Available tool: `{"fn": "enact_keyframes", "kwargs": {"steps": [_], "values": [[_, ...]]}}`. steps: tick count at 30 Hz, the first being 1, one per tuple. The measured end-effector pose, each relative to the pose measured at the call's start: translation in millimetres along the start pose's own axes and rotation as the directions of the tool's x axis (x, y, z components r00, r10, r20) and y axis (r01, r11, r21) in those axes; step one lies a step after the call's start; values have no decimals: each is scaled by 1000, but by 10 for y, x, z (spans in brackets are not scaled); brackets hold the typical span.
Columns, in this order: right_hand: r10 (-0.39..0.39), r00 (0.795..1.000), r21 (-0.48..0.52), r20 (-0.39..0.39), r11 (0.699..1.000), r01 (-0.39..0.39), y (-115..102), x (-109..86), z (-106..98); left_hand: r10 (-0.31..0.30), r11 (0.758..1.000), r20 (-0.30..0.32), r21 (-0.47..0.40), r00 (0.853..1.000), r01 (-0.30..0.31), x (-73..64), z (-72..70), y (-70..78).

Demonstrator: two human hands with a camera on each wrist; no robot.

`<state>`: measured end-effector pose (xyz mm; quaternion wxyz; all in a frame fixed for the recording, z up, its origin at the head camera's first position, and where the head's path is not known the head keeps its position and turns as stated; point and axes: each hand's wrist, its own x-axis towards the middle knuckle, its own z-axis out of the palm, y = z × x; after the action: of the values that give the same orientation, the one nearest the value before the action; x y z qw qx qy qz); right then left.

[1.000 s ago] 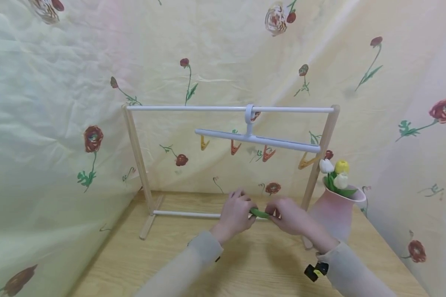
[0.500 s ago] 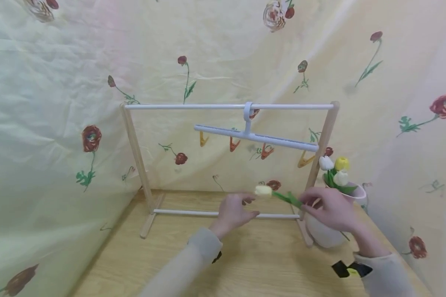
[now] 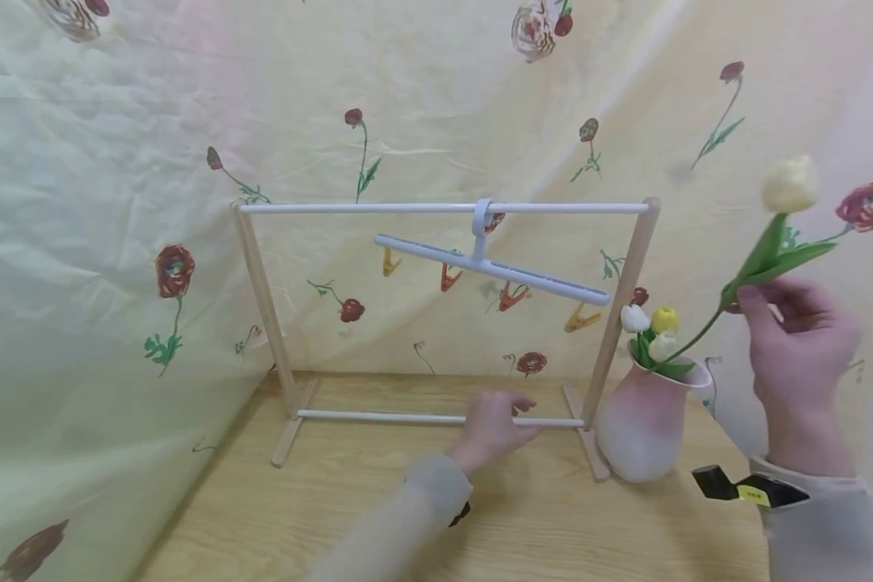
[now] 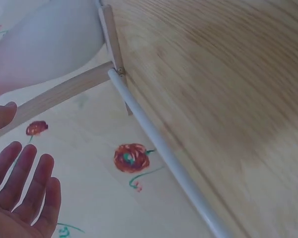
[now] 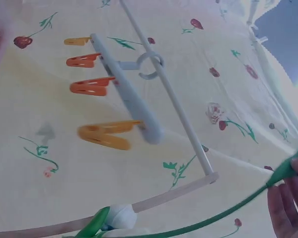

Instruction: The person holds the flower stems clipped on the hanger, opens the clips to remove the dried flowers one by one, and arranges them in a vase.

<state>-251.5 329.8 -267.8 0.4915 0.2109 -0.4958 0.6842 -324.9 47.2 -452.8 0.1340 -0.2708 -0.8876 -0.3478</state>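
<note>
A white artificial tulip (image 3: 764,246) is pinched by its green stem and leaves in my right hand (image 3: 803,343), raised to the right of the vase. The stem's lower end reaches down into the mouth of the pink and white vase (image 3: 643,428). In the right wrist view the green stem (image 5: 223,213) runs from the fingers toward the lower left. White and yellow tulips (image 3: 662,323) stand in the vase. My left hand (image 3: 491,428) hovers near the lower bar, its fingers loosely bent and holding nothing; the left wrist view shows its fingers (image 4: 27,178) spread apart.
A wooden rack with a white top bar (image 3: 371,208) and lower bar (image 3: 378,417) stands on the wooden table (image 3: 320,501). From it hangs a tilted pale blue hanger (image 3: 495,271) bearing several orange and yellow clips (image 3: 512,297). Flowered cloth (image 3: 422,97) surrounds the table.
My right hand has moved right and up with the tulip, bringing its stem end into the vase. The left hand has let go of it and shifted slightly right. The hanger tilts more.
</note>
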Motion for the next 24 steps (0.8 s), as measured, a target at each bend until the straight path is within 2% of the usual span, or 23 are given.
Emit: {"fn": "enact_keyframes", "kwargs": {"steps": [2,4,8,9,12,15,17,21,24], "values": [[7,993,-54,-118,998,-13,-22,39,4,-16,999,0,-35,1000,16,3,73,29],[10,981,-106,-193,994,-31,-45,56,9,-31,998,0,-61,1000,31,0,134,63],[5,964,-174,-266,983,-53,-106,61,33,-42,996,18,-81,999,43,2,216,167],[-7,962,-220,-273,974,-55,-114,58,42,-45,995,23,-89,999,47,7,235,194],[-44,962,-365,-270,929,-60,-97,41,34,-61,990,39,-128,997,66,30,304,271],[-66,973,-537,-222,841,-65,-32,-1,-25,-82,981,51,-173,995,90,60,395,343],[-49,982,-594,-184,801,-71,21,-42,-73,-89,975,52,-200,995,98,86,459,394],[9,990,-635,-143,766,-99,99,-117,-150,-80,968,46,-233,996,89,144,577,493],[3,990,-641,-143,762,-95,111,-138,-161,-63,969,42,-237,997,72,189,650,563]]}}
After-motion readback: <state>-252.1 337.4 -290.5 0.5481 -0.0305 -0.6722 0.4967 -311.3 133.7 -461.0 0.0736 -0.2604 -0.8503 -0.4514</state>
